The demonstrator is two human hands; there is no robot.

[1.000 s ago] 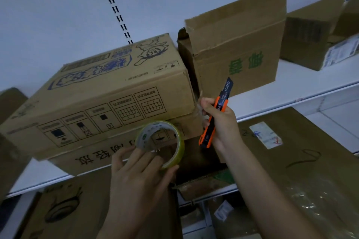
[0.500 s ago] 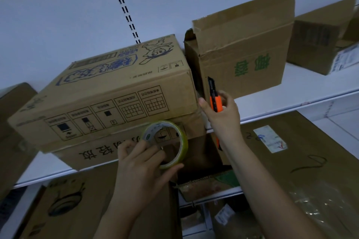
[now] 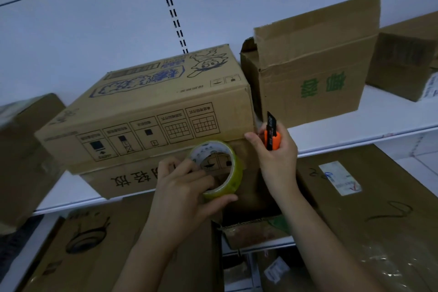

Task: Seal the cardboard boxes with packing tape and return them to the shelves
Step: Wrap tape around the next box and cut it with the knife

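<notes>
I see left hand (image 3: 182, 187) curled round tape roll (image 3: 219, 168), right hand (image 3: 276, 156) gripping cutter (image 3: 271, 135); 1 printed box (image 3: 151, 111) probably light, stiff, best held by bottom edges.

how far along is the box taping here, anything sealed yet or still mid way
Done: the printed box and the box under it sit closed on the shelf. In hand: the left hand holds the tape roll at the lower box's front, while the right hand grips an orange cutter by the corner, seemingly about to cut tape. Left: the box with green print stands with flaps up.
</notes>
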